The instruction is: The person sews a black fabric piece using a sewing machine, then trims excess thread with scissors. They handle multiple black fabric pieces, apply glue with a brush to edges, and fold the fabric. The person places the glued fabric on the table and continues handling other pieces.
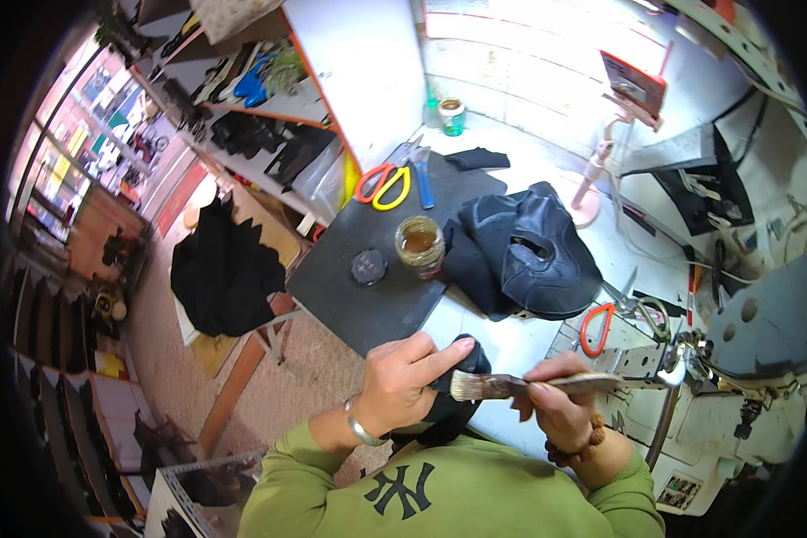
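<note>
My left hand [403,383] grips a black leather-like piece [472,356], its thumb pressed along the top. In my right hand [558,403] is a wooden-handled brush [487,387], its pale bristles over the black piece; whether they touch it I cannot tell. Beyond my hands stands an uncapped glass jar [420,247] with amber-brown liquid, probably glue. A dark round lid [368,266] lies left of the jar. Right of it rests a heap of black stitched shoe-upper pieces [534,252]. The lower part of the held piece is hidden by my hand and sleeve.
Scissors with red and yellow handles [383,188] and a blue-handled tool [424,181] lie on the dark mat [336,296]. More scissors [602,323] lie beside the sewing machine [746,336] at right. Black pieces [225,269] cover a stool at left. A green can [451,118] stands behind.
</note>
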### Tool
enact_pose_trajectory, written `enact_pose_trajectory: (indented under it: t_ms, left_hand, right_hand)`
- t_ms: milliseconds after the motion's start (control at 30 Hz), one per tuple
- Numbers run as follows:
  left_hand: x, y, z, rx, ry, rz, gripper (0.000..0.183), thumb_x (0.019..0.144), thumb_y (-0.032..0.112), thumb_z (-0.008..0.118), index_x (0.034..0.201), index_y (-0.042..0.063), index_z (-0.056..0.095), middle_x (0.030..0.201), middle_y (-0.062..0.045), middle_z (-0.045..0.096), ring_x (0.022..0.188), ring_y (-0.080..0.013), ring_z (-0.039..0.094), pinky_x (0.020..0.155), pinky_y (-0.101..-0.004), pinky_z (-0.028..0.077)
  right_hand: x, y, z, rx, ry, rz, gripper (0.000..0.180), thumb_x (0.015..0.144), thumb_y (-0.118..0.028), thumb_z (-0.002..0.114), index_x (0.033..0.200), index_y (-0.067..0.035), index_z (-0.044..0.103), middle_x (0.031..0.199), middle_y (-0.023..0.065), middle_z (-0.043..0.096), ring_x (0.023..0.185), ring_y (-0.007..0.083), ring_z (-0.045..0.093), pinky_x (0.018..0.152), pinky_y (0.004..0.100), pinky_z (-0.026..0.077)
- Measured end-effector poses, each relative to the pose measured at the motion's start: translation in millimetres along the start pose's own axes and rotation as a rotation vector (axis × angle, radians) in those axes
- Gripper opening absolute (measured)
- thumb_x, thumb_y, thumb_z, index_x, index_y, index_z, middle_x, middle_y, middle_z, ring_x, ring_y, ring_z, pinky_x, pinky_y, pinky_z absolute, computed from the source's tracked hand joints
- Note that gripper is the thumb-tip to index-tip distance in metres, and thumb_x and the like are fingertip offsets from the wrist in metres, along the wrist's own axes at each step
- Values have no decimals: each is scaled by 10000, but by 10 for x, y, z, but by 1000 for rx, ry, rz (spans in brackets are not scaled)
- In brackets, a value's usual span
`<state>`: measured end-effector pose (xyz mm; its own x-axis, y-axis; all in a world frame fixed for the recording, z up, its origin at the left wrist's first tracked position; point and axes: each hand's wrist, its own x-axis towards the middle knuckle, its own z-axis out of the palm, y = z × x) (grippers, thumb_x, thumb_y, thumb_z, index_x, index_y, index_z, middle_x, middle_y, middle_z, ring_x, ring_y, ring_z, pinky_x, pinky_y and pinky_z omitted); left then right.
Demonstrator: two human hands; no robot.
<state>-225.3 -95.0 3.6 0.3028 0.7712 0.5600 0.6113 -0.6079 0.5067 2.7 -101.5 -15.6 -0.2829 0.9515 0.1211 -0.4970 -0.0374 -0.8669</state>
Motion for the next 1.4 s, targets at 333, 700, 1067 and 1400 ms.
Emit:
enact_pose_trajectory:
  t_ms: [333, 700, 1067, 1400]
  left_hand:
    - [317, 172, 344, -401, -194, -12, 244, 963, 134, 514, 1005, 2, 714, 989, -156, 698, 899, -224, 651, 825, -364, 529]
    - [565, 974, 681, -534, -358, 665, 454, 659, -61, 483, 1026, 51, 725, 734, -141, 608, 571, -295, 560, 534, -380, 457]
    - [534, 1164, 802, -605, -483, 893, 447, 789, 141, 493, 1212, 45, 603, 1017, -215, 598, 849, -316, 605, 798, -407, 474]
    - [371, 1008, 674, -670, -398, 620, 598, 571, -72, 583, 1118, 153, 677, 690, -90, 499, 555, -297, 536, 512, -372, 446]
  right_hand:
    - [-569, -352, 36, -124, 189, -415, 129, 853, -168, 672, 908, -55, 646, 690, -9, 620, 562, 46, 531, 463, 212, 381]
    - [-1719, -334, 324, -379, 829, -762, 99, 800, -95, 609, 785, -24, 541, 591, 33, 542, 456, 83, 522, 387, 218, 373]
    - [-2184, -443, 540, -508, 972, -832, 67, 820, -57, 579, 791, -53, 518, 617, 6, 514, 436, 78, 499, 387, 224, 395]
    - [-2022, -349, 629, -324, 817, -595, 86, 850, 14, 605, 929, 13, 572, 755, 101, 632, 538, 115, 572, 482, 216, 441]
